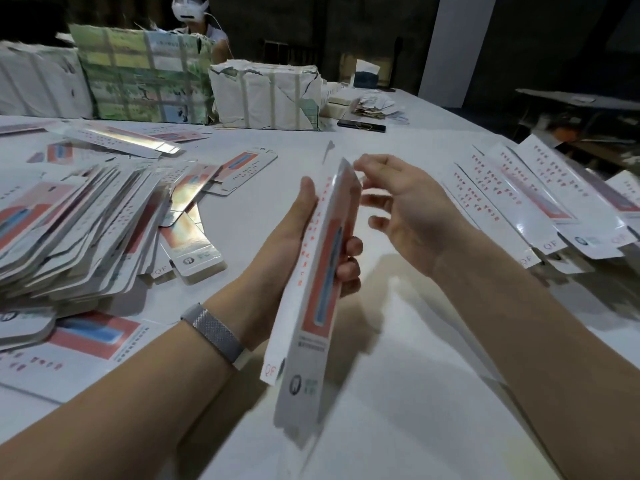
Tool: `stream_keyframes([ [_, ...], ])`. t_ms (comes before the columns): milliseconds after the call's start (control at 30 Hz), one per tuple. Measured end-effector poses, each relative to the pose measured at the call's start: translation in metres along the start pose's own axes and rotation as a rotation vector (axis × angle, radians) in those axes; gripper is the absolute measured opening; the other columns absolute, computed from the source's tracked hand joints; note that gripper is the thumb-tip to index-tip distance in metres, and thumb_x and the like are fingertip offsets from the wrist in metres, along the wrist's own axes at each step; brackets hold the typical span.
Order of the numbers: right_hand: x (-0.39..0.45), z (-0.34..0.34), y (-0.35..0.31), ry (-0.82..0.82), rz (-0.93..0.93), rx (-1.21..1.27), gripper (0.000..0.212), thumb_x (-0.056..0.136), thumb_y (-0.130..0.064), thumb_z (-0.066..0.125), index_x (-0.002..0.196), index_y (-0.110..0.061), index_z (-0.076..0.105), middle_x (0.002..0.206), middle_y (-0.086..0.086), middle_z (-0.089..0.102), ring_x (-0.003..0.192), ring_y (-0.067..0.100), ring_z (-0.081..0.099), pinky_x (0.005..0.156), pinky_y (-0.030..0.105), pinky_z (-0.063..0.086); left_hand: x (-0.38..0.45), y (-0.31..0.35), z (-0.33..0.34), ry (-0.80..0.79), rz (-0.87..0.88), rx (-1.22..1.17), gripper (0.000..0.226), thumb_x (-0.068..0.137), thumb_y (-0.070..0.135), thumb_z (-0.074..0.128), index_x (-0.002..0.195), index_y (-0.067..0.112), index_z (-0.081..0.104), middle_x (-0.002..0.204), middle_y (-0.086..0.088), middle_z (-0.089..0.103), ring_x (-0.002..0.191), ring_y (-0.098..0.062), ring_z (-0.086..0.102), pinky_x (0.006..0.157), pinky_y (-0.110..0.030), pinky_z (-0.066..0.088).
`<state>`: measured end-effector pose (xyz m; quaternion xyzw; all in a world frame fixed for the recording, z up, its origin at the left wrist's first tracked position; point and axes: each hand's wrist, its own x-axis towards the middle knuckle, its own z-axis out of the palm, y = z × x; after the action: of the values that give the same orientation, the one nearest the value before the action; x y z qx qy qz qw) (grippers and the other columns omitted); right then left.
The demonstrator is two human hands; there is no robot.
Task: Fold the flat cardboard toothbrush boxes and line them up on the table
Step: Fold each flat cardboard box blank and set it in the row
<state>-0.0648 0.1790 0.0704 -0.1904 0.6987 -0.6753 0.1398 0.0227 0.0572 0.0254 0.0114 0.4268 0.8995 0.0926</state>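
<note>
A folded toothbrush box (317, 292) is held above the white table (398, 341), standing on edge with its long axis running away from the camera and its far end raised. It is gripped by the left hand (294, 244), whose palm lies against the box's left face while the fingers (349, 265) are curled round its right side. A metal mesh wristband (216, 336) is worn on the left wrist. The right hand (408, 209) is kept just to the right of the box's far end; its thumb and forefinger are brought close together at the top corner, but whether the flap is actually pinched cannot be told because of blur, and the other fingers are loosely spread.

A large untidy stack of flat boxes (79, 230) is seen on the table to the left of the hands, and a row of folded boxes (540, 202) is laid side by side to the right. Taped paper-wrapped bundles (263, 95) are set at the far edge, with a dark phone (361, 125) near them. Behind the bundles a second person wearing a headset (189, 6) is partly visible.
</note>
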Motion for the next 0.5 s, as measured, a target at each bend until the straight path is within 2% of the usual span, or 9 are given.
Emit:
stream_keyframes([
  [67,-0.001,0.004,0.005,-0.106,0.049,0.047,0.024,0.099,-0.035,0.054,0.112,-0.017,0.063,0.091,-0.003,0.063,0.087,0.017,0.059,0.077,0.034,0.045,0.001,0.002,-0.002,-0.039,0.002,-0.093,0.069,0.086,0.078,0.036,0.102,0.013,0.053,0.069,-0.003,0.051,0.048,-0.013,0.050,0.054,-0.024,0.050],
  [133,-0.003,0.007,0.008,-0.206,0.076,0.131,0.032,0.099,-0.031,0.055,0.128,-0.018,0.060,0.085,-0.002,0.065,0.072,0.013,0.063,0.069,0.029,0.054,0.001,0.005,-0.002,-0.059,-0.001,-0.159,0.074,0.088,0.080,0.030,0.096,0.011,0.056,0.068,-0.002,0.049,0.048,-0.011,0.049,0.054,-0.022,0.050],
  [233,-0.003,0.008,0.010,-0.243,0.062,0.247,0.035,0.097,-0.022,0.059,0.132,-0.022,0.057,0.080,-0.001,0.066,0.066,0.013,0.059,0.066,0.029,0.053,-0.004,0.007,-0.002,-0.085,-0.006,-0.198,0.083,0.090,0.079,0.026,0.087,0.011,0.074,0.069,-0.005,0.056,0.052,-0.013,0.056,0.056,-0.023,0.053],
  [267,-0.003,0.006,0.010,-0.238,0.049,0.268,0.036,0.094,-0.023,0.061,0.130,-0.022,0.057,0.081,0.000,0.068,0.071,0.016,0.059,0.068,0.031,0.050,-0.004,0.008,-0.002,-0.041,0.006,-0.113,0.083,0.091,0.077,0.026,0.085,0.012,0.077,0.072,-0.009,0.062,0.056,-0.017,0.061,0.058,-0.025,0.056],
  [333,0.000,0.004,0.010,-0.222,0.012,0.270,0.038,0.086,-0.028,0.066,0.123,-0.026,0.059,0.086,0.003,0.071,0.085,0.024,0.061,0.080,0.043,0.045,-0.005,0.010,-0.001,0.170,0.073,0.210,0.075,0.093,0.073,0.025,0.094,0.018,0.076,0.082,-0.015,0.072,0.068,-0.026,0.072,0.059,-0.031,0.059],
  [400,0.001,0.002,0.010,-0.206,-0.038,0.222,0.036,0.084,-0.028,0.067,0.119,-0.027,0.059,0.092,0.007,0.072,0.091,0.029,0.060,0.088,0.053,0.045,-0.004,0.012,-0.003,0.381,0.176,0.473,0.064,0.096,0.068,0.027,0.109,0.021,0.068,0.086,-0.008,0.076,0.074,-0.024,0.075,0.060,-0.032,0.060],
  [433,0.002,0.003,0.010,-0.191,-0.061,0.181,0.034,0.086,-0.025,0.067,0.119,-0.026,0.058,0.095,0.010,0.072,0.090,0.029,0.059,0.086,0.054,0.047,-0.003,0.014,-0.005,0.426,0.238,0.522,0.059,0.097,0.066,0.030,0.117,0.021,0.063,0.088,-0.006,0.076,0.077,-0.022,0.076,0.065,-0.033,0.062],
  [500,0.000,0.005,0.011,-0.158,-0.107,0.085,0.033,0.091,-0.020,0.066,0.123,-0.021,0.057,0.095,0.015,0.070,0.083,0.028,0.058,0.071,0.041,0.046,-0.001,0.016,-0.008,0.432,0.400,0.584,0.049,0.096,0.060,0.041,0.129,0.025,0.048,0.094,0.001,0.076,0.083,-0.018,0.075,0.077,-0.038,0.062],
])
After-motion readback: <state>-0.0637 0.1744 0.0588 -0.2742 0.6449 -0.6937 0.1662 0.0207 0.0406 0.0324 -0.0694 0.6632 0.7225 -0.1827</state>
